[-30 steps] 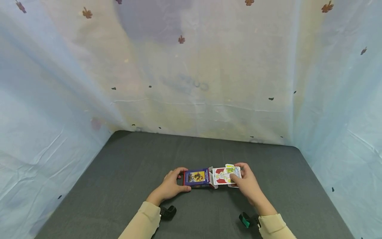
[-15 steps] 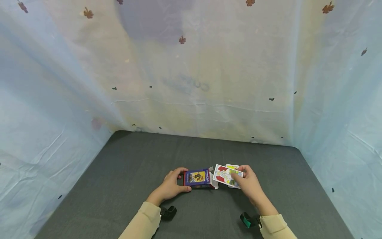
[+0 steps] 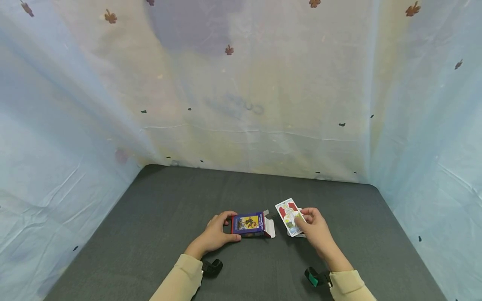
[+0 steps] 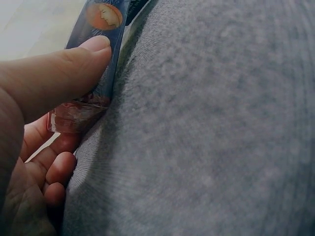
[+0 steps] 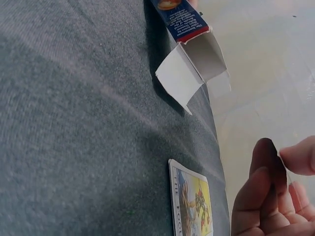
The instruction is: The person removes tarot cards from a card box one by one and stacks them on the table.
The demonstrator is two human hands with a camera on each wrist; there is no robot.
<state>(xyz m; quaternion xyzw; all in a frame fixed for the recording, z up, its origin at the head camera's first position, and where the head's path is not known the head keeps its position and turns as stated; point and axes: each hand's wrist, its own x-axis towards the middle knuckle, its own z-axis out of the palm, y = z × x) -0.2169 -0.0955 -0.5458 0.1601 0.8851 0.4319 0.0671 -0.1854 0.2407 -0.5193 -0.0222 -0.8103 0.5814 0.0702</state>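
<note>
My left hand [image 3: 216, 232] holds a dark blue tarot card box [image 3: 248, 223] flat on the table, thumb [image 4: 96, 46] on its near side and fingers around its left end. The box's right end stands open with its white flap [image 5: 179, 76] folded out; the part of the inside that shows is bare. Just to the right, my right hand [image 3: 316, 230] pinches a tarot card [image 3: 288, 215] with a red and white picture between thumb and fingers, above the table. Beneath it lies a small stack of cards [image 5: 194, 201], "The Fool" on top, mostly hidden in the head view.
A dark grey cloth covers the table [image 3: 241, 267]. Pale patterned sheets [image 3: 256, 92] hang behind it and along both sides. Black straps [image 3: 212, 267] sit at both wrists.
The right hand has drawn the card away from the box's open end and turned it, its far end swinging up and away. The left hand and box have stayed put.
</note>
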